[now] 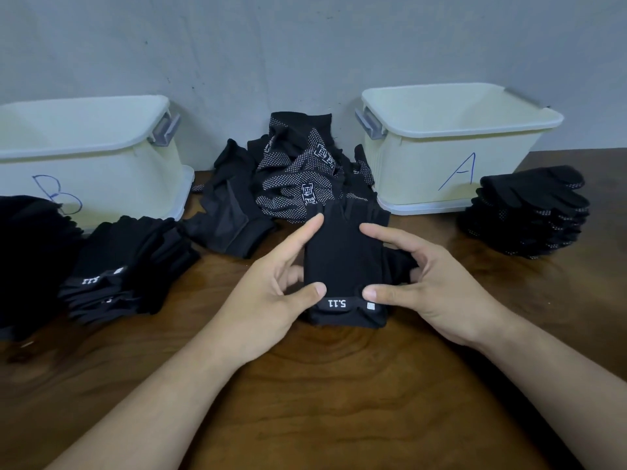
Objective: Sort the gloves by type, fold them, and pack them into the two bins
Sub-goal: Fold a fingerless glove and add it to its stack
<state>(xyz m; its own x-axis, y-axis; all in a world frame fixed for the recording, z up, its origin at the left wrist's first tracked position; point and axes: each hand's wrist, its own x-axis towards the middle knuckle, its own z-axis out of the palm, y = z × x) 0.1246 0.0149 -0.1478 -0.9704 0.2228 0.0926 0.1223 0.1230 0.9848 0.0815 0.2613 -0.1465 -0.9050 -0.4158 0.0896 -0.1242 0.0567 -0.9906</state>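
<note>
At the far left edge we see a dark pile (30, 252) of black cloth on the counter (322, 401), too dim to make out in detail. Behind it, against the wall, stands the white bin marked B (101, 157); we cannot see into it. Just right of the dark pile lies a stack of fingerless gloves (129, 262), with a white "5.11" label showing on one cuff. In the middle, between the two bins and up against the wall, sits a loose heap of gloves (298, 171), some plain black and some covered in white dots.

Near us, in front of that heap, our left hand (271, 293) grips the left side of a black fingerless glove (346, 259): its thumb presses by the cuff, its forefinger lies along the upper edge and the other fingers go underneath. The glove lies flat, cuff toward us, its "5.11" label upside down. Our right hand (434, 279) holds the glove's right side, thumb on the cuff, forefinger on top, the remaining fingers curled round the glove's thumb piece.

Further right stands the white bin marked A (454, 144), its inside hidden from us too. Just beside it, at the right, rests a neat stack of dotted gloves (529, 212).
</note>
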